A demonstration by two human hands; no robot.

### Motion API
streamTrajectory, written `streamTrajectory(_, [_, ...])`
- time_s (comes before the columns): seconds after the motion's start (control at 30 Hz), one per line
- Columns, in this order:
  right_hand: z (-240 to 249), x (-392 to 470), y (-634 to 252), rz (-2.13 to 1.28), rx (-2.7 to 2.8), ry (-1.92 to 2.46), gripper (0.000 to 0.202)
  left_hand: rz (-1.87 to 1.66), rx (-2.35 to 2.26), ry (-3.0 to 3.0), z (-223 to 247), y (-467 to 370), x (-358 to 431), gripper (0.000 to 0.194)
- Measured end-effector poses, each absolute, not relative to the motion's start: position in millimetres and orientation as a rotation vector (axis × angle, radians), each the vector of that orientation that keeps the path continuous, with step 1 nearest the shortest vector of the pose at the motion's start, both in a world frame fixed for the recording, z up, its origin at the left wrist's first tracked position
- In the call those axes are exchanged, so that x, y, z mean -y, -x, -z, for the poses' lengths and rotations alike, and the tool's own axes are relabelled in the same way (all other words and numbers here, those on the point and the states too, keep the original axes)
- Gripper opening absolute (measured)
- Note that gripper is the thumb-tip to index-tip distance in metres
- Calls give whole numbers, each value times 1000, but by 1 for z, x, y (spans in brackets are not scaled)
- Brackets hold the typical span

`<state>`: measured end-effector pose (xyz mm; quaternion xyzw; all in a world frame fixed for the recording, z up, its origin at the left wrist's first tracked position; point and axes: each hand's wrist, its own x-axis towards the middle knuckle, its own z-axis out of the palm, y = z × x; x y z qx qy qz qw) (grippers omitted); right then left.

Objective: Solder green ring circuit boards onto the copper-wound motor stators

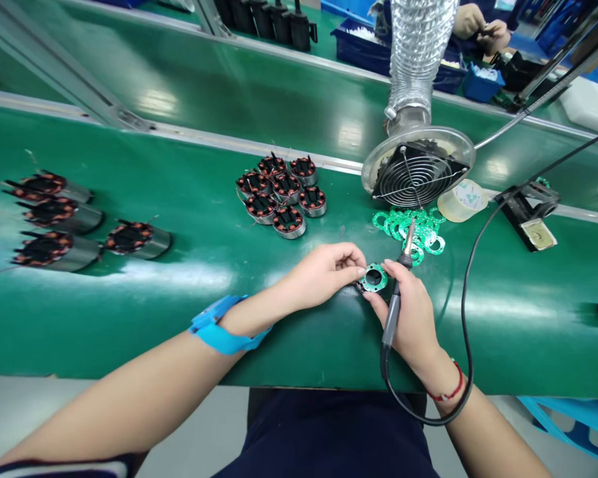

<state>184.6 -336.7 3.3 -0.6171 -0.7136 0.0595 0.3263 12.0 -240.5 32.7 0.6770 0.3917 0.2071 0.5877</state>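
Note:
My left hand, with a blue band at the wrist, pinches the left edge of a green ring-shaped circuit board. The board sits on a dark motor stator, mostly hidden beneath it and behind my fingers. My right hand has a soldering iron tucked across it, tip pointing up and away from me. Thumb and forefinger of that same hand touch the board's right side. Just beyond the iron's tip lies a loose pile of green ring boards.
Wound stators stand grouped at the middle back, with several more at left. A fume extractor fan hangs over the boards. Right of it are a tape roll and an iron stand with sponge. The iron's cable loops around my right wrist.

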Motion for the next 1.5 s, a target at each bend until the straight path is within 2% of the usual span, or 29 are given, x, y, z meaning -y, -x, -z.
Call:
streamTrajectory(0.13, [-12, 335, -183, -80, 1965, 1472, 53, -526, -918, -1393, -28, -20, 242, 13])
streamTrajectory(0.33, [-24, 335, -181, -134, 1969, 1368, 41, -571, -952, -1351, -29, -23, 241, 7])
streamTrajectory(0.5, [-23, 339, -186, -185, 1801, 1350, 43, -557, -991, -1375, -24, -27, 238, 7])
streamTrajectory(0.67, [-15, 351, -198, -171, 1550, 1345, 29, -521, -1042, -1393, -24, -28, 237, 8])
streamTrajectory(0.8, [-18, 355, -203, -186, 1579, 1329, 19, -512, -1053, -1384, -25, -29, 237, 11])
streamTrajectory(0.97, [-20, 357, -204, -180, 1608, 1338, 17, -518, -1042, -1402, -24, -30, 237, 13])
streamTrajectory(1.07, [-16, 355, -202, -197, 1552, 1309, 22, -525, -1038, -1417, -23, -29, 237, 13])
streamTrajectory(1.17, [-15, 348, -198, -269, 1480, 1357, 40, -517, -1036, -1438, -22, -28, 237, 12])
streamTrajectory(1.37, [-21, 330, -192, -537, 1947, 1430, 58, -506, -1050, -1512, -20, -32, 236, 11])
streamTrajectory(1.5, [-16, 327, -195, -500, 1950, 1471, 57, -481, -1028, -1506, -24, -26, 234, 5])
